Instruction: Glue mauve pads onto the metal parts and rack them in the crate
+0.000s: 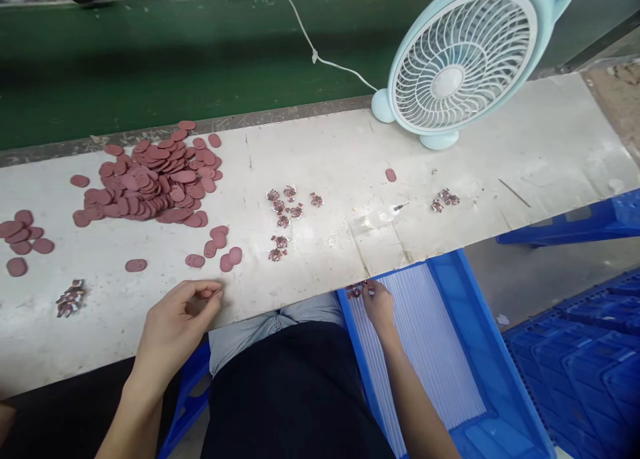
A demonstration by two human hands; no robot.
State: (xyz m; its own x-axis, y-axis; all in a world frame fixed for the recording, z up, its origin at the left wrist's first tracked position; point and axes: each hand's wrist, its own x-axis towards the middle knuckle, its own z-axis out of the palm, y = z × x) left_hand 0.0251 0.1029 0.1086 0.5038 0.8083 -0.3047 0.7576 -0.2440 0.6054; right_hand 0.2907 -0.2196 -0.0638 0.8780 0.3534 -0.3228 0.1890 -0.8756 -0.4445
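Note:
My left hand (175, 325) hovers at the table's front edge, thumb and forefinger pinched together; anything between them is too small to make out. Over the near-left corner of a blue crate (453, 272) my right hand (379, 307) is closed, a small reddish-brown piece at its fingertips. Similar brown pieces (354, 291) lie beside those fingers on the crate's white ridged liner (425, 339). Several flat reddish oval discs (215, 242) are on the table beyond my left hand. Small brown-and-white figured pieces (280, 212) sit in clusters at mid-table.
A large heap of red oval discs (155, 179) covers the table's left part. A small clear bottle with a dark tip (383, 215) lies on its side. A light-blue fan (450, 79) stands at the back right. Blue crates (585, 352) are on the floor at right.

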